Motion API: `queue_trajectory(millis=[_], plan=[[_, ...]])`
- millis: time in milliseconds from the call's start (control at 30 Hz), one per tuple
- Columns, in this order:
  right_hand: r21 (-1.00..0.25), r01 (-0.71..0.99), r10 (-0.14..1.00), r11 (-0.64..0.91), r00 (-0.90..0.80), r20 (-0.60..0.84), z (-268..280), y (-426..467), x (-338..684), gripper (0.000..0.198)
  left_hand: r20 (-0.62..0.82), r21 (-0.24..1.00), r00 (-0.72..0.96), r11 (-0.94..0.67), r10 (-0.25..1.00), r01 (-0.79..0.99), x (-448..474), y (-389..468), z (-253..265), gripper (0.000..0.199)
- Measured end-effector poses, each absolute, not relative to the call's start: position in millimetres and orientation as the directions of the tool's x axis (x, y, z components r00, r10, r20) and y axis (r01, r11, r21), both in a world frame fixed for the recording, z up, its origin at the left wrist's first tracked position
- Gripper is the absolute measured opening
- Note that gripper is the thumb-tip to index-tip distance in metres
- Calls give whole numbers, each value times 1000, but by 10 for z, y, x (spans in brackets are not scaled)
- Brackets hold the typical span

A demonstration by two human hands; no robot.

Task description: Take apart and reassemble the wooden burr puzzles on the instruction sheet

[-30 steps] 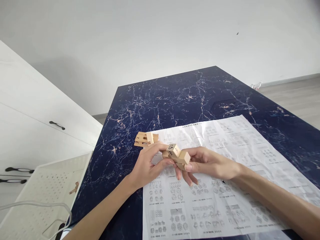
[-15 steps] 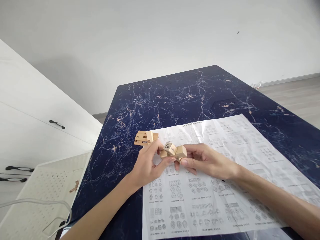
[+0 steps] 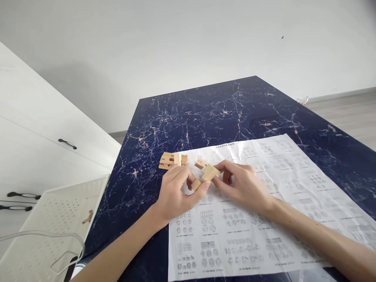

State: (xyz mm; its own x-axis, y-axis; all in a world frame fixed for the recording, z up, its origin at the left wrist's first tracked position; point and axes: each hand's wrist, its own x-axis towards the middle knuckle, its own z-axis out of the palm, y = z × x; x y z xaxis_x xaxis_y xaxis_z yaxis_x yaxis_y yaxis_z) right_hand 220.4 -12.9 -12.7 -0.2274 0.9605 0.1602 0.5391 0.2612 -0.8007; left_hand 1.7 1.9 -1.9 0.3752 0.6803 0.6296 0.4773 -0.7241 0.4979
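Between my two hands, above the printed sheet, is a wooden interlocking puzzle (image 3: 210, 172) made of pale notched pieces. My left hand (image 3: 178, 192) pinches its lower left part between thumb and fingers. From the other side my right hand (image 3: 242, 182) grips its right end, fingers curled and partly hidden. Just beyond my left hand lie notched wooden pieces (image 3: 167, 159) marked with the numbers 2 and 3, at the sheet's upper left corner. The sheet (image 3: 243, 250) carries rows of small puzzle diagrams.
The dark blue marbled table (image 3: 188, 121) extends away toward a pale wall. On the left stands a white perforated surface (image 3: 58, 211) with a small wooden piece (image 3: 88, 216) on it and a pale cable (image 3: 44, 234). White cabinets (image 3: 44, 125) with black handles are behind it.
The wooden puzzle has been turned in my hands, so the faces marked G and 3 no longer show the same way. My right hand has shifted its grip; the loose pieces stay put.
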Motion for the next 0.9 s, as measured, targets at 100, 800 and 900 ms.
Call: queue_trajectory(millis=[100,800,900], plan=[[-807,543,970,232,-196,147,-157,-111,2212,21,690,418,328,-725,645,548,-29,88,7,39],[-721,606,939,337,-276,206,-195,-130,2199,17,673,271,375,-684,638,678,-218,345,-25,36],[-716,594,924,368,-322,207,-210,-139,2205,23,660,250,419,-708,623,660,-208,313,-13,33]])
